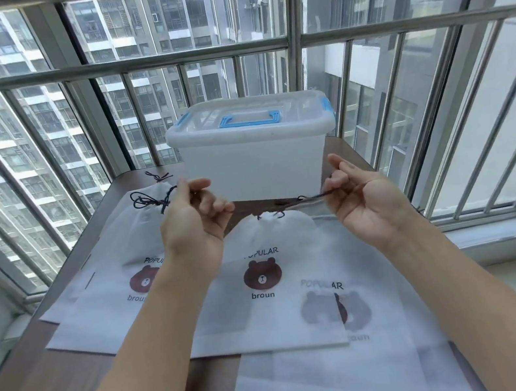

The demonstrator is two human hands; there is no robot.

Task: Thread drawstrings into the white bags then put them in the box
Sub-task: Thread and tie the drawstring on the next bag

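Hanging below both hands' grip: cinched white bag on drawstring.

Lighting: bright, even daylight entering through the tall glazed window with steel railing bars behind the scene. Shadows: soft and faint on the dark brown wooden tabletop. Glare: mild, on the translucent plastic storage box with blue handle, which looks washed out and hazy. Distortion: strong wide-angle bowing; the bars curve and lean outward toward both sides. Focus: centre fairly sharp; thin dark drawstring slightly blurred; corners soft.
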